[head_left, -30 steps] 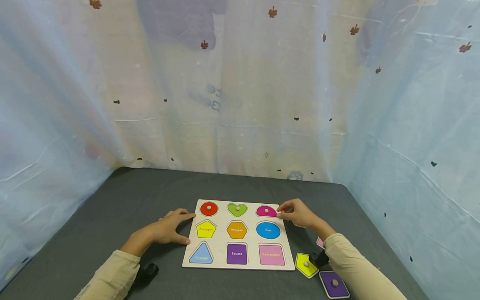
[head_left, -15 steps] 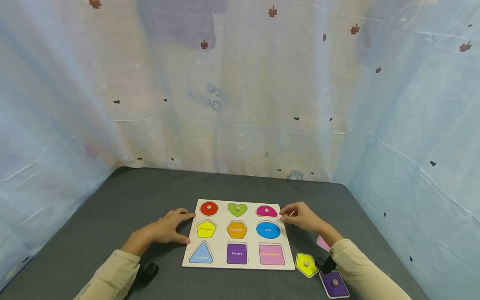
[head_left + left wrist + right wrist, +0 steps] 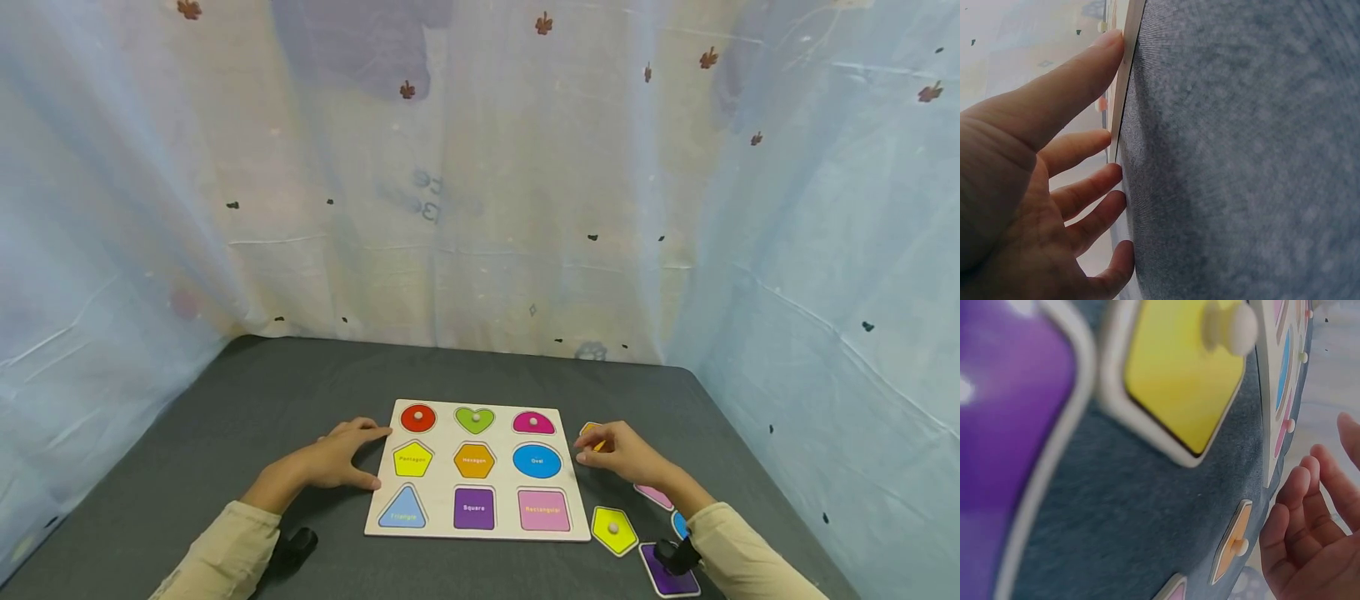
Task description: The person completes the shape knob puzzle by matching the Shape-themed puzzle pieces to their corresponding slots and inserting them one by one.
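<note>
makeshift booth: patterned sheeting (image 3: 487, 283) around grey tabletop (image 3: 300, 379)

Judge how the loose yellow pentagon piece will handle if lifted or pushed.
The yellow pentagon piece looks rigid, given its thick, straight edges, so it should stay stiff. Its raised knob probably makes for an easy pinch lift. Lying flat on the gray cloth, it would likely slide rather than roll.

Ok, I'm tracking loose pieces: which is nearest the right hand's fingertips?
The orange piece, partly hidden by the right hand in the head view; the pink piece, blue piece, yellow piece and purple piece lie farther.
</note>
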A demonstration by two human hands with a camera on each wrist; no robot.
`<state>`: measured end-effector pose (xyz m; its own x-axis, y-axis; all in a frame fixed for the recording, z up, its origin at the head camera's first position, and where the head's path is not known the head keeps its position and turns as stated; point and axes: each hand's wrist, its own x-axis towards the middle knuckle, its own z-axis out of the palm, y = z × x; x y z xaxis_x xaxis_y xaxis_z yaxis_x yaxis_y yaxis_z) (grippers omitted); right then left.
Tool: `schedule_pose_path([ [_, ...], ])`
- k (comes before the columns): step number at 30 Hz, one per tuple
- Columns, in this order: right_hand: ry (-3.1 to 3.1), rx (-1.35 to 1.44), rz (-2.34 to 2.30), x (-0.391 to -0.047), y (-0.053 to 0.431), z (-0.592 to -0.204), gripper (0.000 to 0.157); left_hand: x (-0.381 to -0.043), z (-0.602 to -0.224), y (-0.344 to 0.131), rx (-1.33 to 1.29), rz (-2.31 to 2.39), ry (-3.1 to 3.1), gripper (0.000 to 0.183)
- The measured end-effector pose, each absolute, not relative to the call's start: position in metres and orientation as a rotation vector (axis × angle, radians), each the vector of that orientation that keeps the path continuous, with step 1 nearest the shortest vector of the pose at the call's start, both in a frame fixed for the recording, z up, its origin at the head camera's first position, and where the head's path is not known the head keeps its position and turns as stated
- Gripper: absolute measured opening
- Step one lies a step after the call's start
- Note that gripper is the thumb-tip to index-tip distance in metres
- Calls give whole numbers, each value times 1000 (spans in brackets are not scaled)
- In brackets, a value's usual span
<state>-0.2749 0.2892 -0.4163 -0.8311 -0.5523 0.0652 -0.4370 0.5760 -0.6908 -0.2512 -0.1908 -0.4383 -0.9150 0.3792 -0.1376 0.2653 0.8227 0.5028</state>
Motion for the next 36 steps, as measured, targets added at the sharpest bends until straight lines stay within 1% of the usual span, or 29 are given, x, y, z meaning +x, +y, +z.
schedule_pose_path([
  [9, 2585, -809, -1147, -258, 301, -423, 26, -250, -441, -192, 480, 733, 2761, 89],
  [23, 2532, -777, -1150, -241, 312, -424, 26, -250, -439, -191, 491, 742, 2766, 89],
  [31, 2355, -906, -1245, -231, 324, -429, 28, -253, -441, -192, 493, 724, 2776, 89],
  [36, 2232, -935, -1272, -229, 330, -434, 26, -252, -441, -192, 486, 725, 2774, 89],
])
